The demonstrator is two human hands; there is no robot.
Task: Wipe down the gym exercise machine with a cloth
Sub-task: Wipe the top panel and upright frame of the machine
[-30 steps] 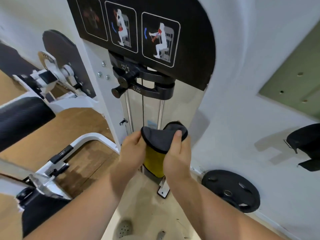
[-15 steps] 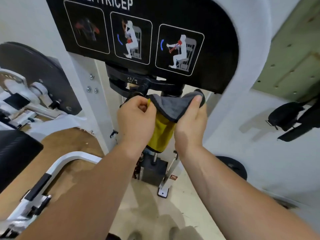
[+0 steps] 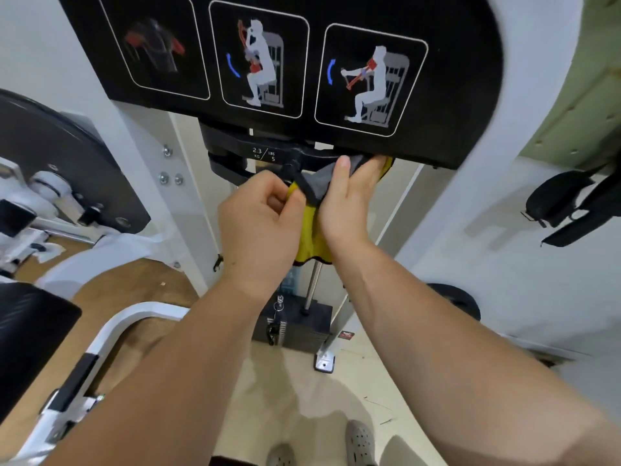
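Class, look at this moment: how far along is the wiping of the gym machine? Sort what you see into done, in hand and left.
Done: nothing shows as wiped yet; no wet trace is visible. In hand: both hands, left hand and right hand, hold the cloth up against the black bracket under the picture panel. Left: likely the panel, the metal rod and the weight stack.

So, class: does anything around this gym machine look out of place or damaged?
A black weight plate lies loose on the floor by the wall, and small debris litters the beige floor. The machine itself shows no visible damage.
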